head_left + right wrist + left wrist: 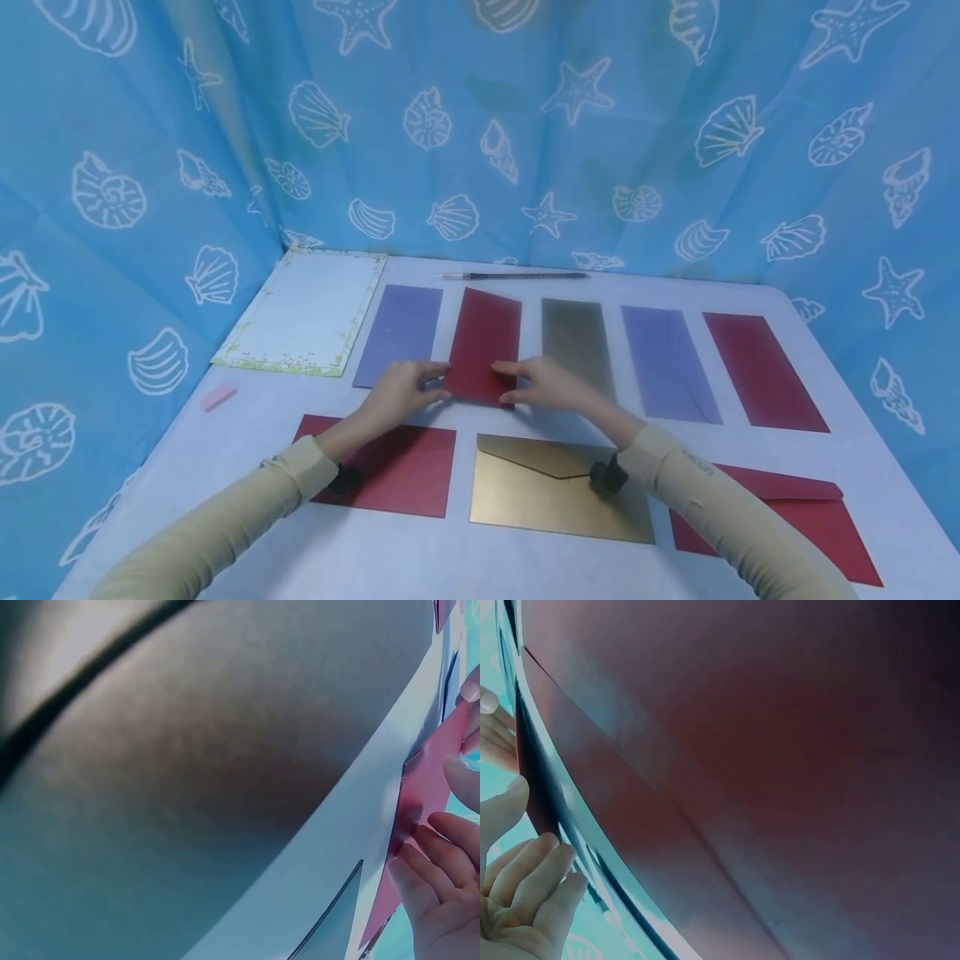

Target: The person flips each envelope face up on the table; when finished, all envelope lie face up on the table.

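A red envelope [483,342] stands out in the back row of the head view, between a purple envelope [401,325] and a dark gold one [577,333]. My left hand [401,390] holds it at its lower left edge, thumb and fingers at the rim. On the lower right side my right hand [546,383] holds it, with fingertips and thumb over its face. The right wrist view shows the red envelope [431,780] slanting between both hands. In the left wrist view it appears nearly edge-on, close to the left thumb and fingers [536,881].
Nearer lie a red envelope [405,471], a shiny gold one [547,500] and another red one [810,525], under my forearms. Rightward are a purple envelope [667,358] and a red one [765,367]. A bordered sheet [300,308], pink eraser [219,397] and brush [525,276] lie around.
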A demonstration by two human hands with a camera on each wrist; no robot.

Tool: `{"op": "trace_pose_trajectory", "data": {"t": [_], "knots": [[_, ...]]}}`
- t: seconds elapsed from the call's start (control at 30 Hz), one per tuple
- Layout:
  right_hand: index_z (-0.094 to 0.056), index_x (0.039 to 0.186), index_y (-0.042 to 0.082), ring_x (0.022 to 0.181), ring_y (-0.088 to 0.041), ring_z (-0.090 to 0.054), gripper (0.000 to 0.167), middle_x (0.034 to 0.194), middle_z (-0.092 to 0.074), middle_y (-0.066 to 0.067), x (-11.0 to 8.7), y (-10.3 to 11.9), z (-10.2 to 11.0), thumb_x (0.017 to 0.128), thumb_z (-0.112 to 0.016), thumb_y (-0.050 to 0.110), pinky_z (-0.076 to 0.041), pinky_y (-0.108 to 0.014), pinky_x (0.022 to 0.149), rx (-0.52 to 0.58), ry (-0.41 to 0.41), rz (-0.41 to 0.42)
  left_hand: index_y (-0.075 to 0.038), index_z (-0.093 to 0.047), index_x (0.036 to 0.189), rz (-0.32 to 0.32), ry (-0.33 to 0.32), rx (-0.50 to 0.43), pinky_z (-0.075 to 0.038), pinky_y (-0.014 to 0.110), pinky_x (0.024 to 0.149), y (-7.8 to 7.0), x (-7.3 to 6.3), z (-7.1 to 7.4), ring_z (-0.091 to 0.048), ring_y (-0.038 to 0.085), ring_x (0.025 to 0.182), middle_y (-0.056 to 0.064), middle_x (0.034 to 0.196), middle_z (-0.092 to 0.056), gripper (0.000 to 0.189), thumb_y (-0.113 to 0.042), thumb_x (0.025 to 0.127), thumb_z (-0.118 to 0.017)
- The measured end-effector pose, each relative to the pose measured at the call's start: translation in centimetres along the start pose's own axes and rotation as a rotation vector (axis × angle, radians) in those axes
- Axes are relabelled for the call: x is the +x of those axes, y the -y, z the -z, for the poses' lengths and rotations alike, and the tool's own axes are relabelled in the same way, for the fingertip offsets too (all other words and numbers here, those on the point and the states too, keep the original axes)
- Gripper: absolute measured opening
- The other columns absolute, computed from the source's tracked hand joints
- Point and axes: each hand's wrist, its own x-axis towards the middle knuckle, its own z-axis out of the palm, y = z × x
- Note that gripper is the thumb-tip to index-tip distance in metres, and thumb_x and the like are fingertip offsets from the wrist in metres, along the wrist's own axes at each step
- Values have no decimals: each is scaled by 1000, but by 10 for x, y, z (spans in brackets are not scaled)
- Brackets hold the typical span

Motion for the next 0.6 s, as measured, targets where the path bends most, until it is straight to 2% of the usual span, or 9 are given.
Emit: {"op": "trace_pose_trajectory", "data": {"t": [0.1, 0.27, 0.33, 0.4, 0.5, 0.6], "knots": [[-53, 139, 12, 96, -21, -56, 60, 120, -63, -8, 2, -1, 0, 85, -75, 22, -50, -23, 70, -11, 5, -7, -1, -64, 124, -18, 0, 33, -45, 20, 54, 0, 0, -1, -53, 11, 61, 13, 120, -65, 45, -14, 83, -77], [-51, 141, 12, 98, -22, -56, 61, 121, -62, -7, 2, -4, -1, 86, -75, 22, -51, -24, 72, -11, -3, 3, 0, -63, 124, -21, 8, 48, -46, 20, 58, -1, -2, 1, -54, 10, 67, 14, 118, -66, 47, -16, 83, -77], [-51, 141, 12, 101, -21, -56, 61, 122, -62, -8, 0, -6, -1, 86, -75, 22, -51, -24, 72, -8, -19, 15, 0, -63, 126, -4, 19, 45, -45, 20, 55, -1, -3, 3, -53, 10, 63, 14, 107, -70, 47, -17, 83, -77], [-52, 140, 11, 96, -19, -57, 59, 122, -63, -8, -4, -9, 1, 86, -74, 21, -50, -23, 69, -14, -39, 36, -1, -62, 126, 0, 31, 41, -42, 21, 52, -1, -3, 6, -47, 9, 57, 10, 90, -71, 48, -18, 84, -76], [-53, 139, 8, 72, -14, -56, 57, 93, -68, -9, -13, -11, 4, 87, -73, 22, -47, -22, 59, -54, -33, 73, -4, -61, 129, -31, 89, 51, -36, 21, 45, -2, -5, 11, -34, 7, 47, 0, 60, -56, 47, -20, 86, -74], [-55, 137, 7, 51, -9, -43, 53, 64, -56, -3, -23, -12, 4, 89, -71, 23, -43, -22, 51, -92, 12, 110, -5, -60, 131, -127, 180, 64, -32, 19, 43, -2, -7, 14, -25, 4, 41, -4, 47, -42, 47, -22, 89, -71]]}}
